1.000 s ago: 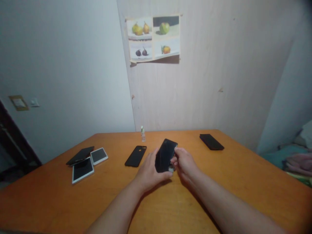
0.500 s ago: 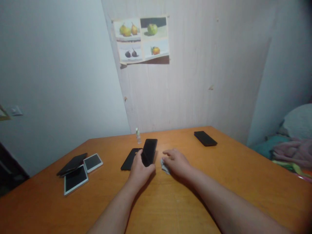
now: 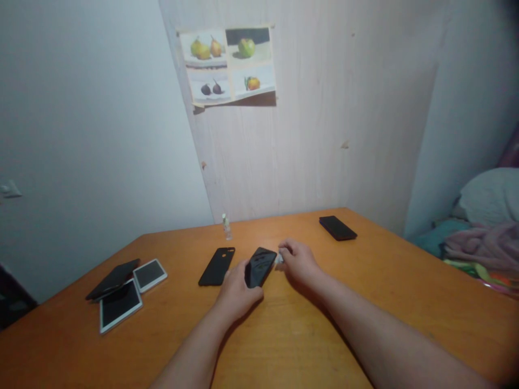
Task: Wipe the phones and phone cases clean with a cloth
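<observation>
My left hand (image 3: 238,289) grips a black smartphone (image 3: 260,267) by its lower left part, the dark glossy screen tilted up toward me. Just right of the phone's upper edge, my right hand (image 3: 299,262) pinches a small crumpled whitish cloth or tissue (image 3: 279,260); whether it touches the phone I cannot tell. A black phone case (image 3: 217,267) with a camera cut-out lies on the table beyond my left hand, partly behind the fingers.
On the left, a dark folding cover (image 3: 113,279) overlaps two white-framed tablets (image 3: 120,306). A small clear bottle (image 3: 226,227) stands at the back of the orange wooden table (image 3: 284,346). Another black flat device or case (image 3: 338,227) lies back right. Bedding (image 3: 486,237) is piled at far right.
The phone has tipped over to the right and lower, away from the case. My right hand has lifted the cloth off the table and closed its fingers on it beside the phone.
</observation>
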Motion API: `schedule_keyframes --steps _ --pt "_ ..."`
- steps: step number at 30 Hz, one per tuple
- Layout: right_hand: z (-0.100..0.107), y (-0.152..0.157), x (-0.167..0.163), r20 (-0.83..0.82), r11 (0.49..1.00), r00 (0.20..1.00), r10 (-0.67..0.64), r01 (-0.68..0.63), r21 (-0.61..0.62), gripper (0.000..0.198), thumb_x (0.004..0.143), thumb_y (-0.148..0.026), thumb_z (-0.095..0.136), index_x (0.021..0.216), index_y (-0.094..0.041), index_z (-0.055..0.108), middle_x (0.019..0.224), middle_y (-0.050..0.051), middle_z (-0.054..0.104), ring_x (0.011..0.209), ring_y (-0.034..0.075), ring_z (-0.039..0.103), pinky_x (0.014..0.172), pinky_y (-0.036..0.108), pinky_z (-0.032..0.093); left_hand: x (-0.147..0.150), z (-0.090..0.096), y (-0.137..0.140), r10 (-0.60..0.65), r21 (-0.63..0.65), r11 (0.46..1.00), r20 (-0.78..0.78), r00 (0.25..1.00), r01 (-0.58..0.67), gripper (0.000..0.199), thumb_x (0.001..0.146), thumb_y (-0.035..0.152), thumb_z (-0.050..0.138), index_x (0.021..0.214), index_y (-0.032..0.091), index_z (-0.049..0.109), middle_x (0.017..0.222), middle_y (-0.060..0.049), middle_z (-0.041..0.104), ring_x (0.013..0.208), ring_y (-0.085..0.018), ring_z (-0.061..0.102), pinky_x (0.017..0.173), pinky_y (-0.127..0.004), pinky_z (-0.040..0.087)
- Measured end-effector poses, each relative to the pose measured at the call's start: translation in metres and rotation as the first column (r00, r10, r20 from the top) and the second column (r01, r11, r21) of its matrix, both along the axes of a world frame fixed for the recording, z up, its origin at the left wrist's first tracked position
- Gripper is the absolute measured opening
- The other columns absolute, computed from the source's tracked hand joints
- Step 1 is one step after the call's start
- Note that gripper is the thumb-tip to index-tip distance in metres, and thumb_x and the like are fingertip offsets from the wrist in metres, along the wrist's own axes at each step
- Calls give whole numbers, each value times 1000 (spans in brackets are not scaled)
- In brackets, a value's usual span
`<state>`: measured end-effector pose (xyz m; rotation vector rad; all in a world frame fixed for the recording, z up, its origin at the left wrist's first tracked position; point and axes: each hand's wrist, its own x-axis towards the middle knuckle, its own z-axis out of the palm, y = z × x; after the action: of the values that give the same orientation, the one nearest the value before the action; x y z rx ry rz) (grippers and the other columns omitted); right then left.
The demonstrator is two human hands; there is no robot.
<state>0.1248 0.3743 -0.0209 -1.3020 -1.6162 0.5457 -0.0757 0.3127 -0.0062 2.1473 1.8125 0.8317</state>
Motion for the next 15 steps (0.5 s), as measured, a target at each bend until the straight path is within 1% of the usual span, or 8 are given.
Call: schedule_keyframes --steps 1,3,7,11,15 --pt "-1 1 0 -20 1000 1000 4 -3 13 18 90 -25 49 92 -20 66 82 2 68 73 16 62 64 24 45 0 0 -1 -7 -6 1000 -9 1000 7 70 62 22 70 131 19 56 120 -10 67 111 -29 61 95 -36 47" --pt "-2 0 -2 -2 999 1000 23 -23 42 18 89 -24 50 89 -20 67 85 3 69 79 16 63 69 25 46 1 -1 -2 -7 -22 1000 -15 1000 6 70 63 23 70 131 19 56 120 -10 67 111 -29 60 96 -36 47" --pt "1 -6 -6 115 991 990 84 -95 89 17 86 -19 54 90 -19 70 90 5 71 86 18 63 77 27 45 2 -3 -3 -11 -44 999 -16 1000 10 76 62 25 71 136 16 53 123 -13 65 114 -29 58 98 -34 45" --pt "5 -13 -7 253 993 962 102 -115 39 17 85 -16 54 90 -21 71 92 4 72 86 17 62 74 25 42 3 -3 -4 -15 -33 999 -49 999 14 71 64 26 70 133 17 55 118 -12 66 110 -28 60 93 -34 46" --pt "9 -19 -4 414 998 908 57 -50 -28 15 87 -19 55 94 -24 68 91 2 71 83 17 61 67 25 36 4 -1 -7 -9 -29 1000 -92 996 6 66 67 32 71 130 20 58 115 -10 67 110 -29 59 91 -34 45"
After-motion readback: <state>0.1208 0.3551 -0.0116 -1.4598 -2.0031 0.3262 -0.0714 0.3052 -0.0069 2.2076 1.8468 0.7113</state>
